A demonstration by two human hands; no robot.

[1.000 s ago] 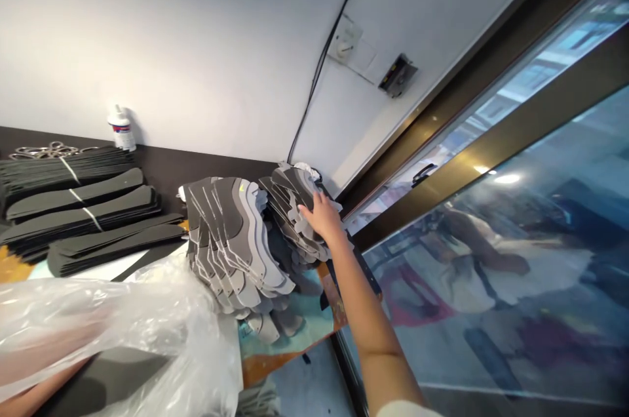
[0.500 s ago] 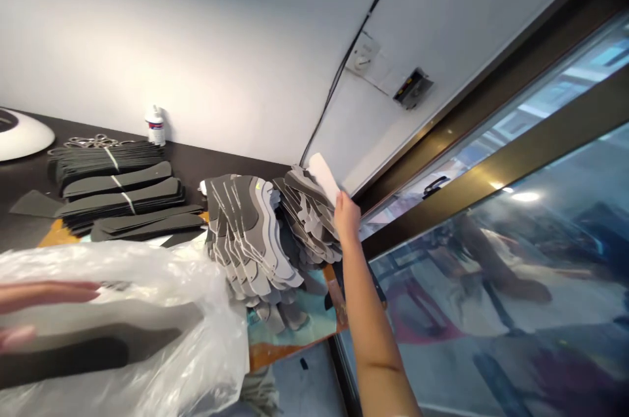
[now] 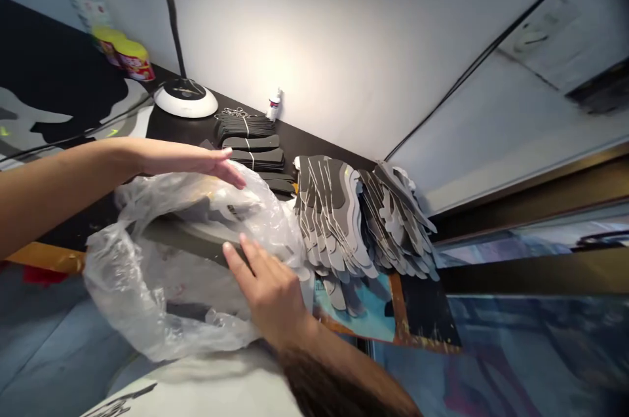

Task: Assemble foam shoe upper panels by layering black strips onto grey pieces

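A clear plastic bag lies wide-mouthed in front of me, with dark grey shaped pieces inside. Over its far rim my left hand is stretched out, fingers extended and holding nothing. My right hand rests at the bag's right side, its fingertips at the end of a grey piece. Those fingers are spread and look empty; the underside of the hand is hidden. Right of the bag, tied bundles of grey cut pieces overlap in a fan, beside a second heap of grey pieces.
Stacks of dark strips with white bands lie behind the bag. Along the wall stand a small white bottle, a lamp base and yellow-lidded tubs. A window frame borders the right side.
My view has swung left. My right hand has come back from the right-hand heap, where it held a white strip, to the bag. My left hand has moved to the bag's far rim.
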